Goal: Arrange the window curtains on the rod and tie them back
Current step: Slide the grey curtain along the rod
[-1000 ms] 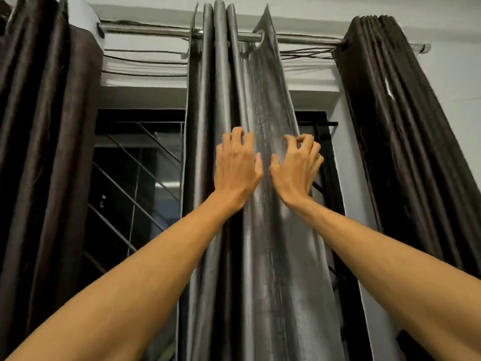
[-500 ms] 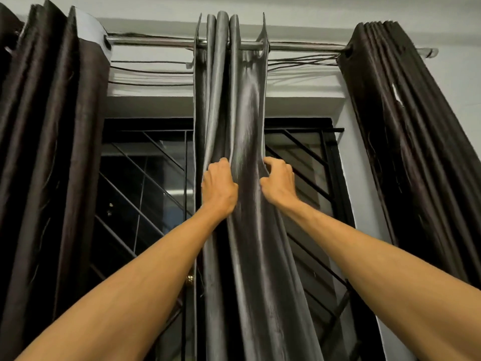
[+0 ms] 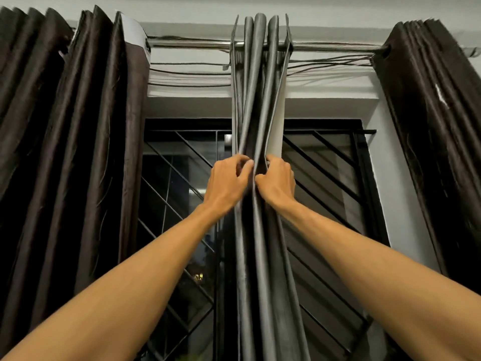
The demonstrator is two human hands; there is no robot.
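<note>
Grey curtain [image 3: 263, 256] hangs from the rod [image 3: 190, 44] at the middle of the window, gathered into a narrow bundle of upright folds.

1. Left hand [image 3: 229, 181] grips the bundle from the left. Its fingers are curled, and thumb and fingertips pinch the outer folds.
2. Right hand [image 3: 277, 182] grips from the right at the same height, with its fingers wrapped round the folds. The two hands nearly touch, with fabric pressed between them.
3. Purpose, as judged: the opposed grip squeezes the pleats into one stack so that a tie can go round it. Holding well below the rod lets the folds above run straight from their hanging points.
4. Above the hands the folds converge, and a pale lining shows on the right one. Below the hands they hang loose and spread slightly.
5. Behind the bundle stands a dark grille [image 3: 177, 178] over the glass. Slack wires [image 3: 187, 74] sag just under the rod.
6. Left curtain [image 3: 78, 126] and right curtain [image 3: 437, 126], both dark brown, are bunched at the rod ends, well apart from the grey one.
7. No tie-back is visible, so the tying step appears not yet done. One hand will likely need to hold the whole bundle alone.
</note>
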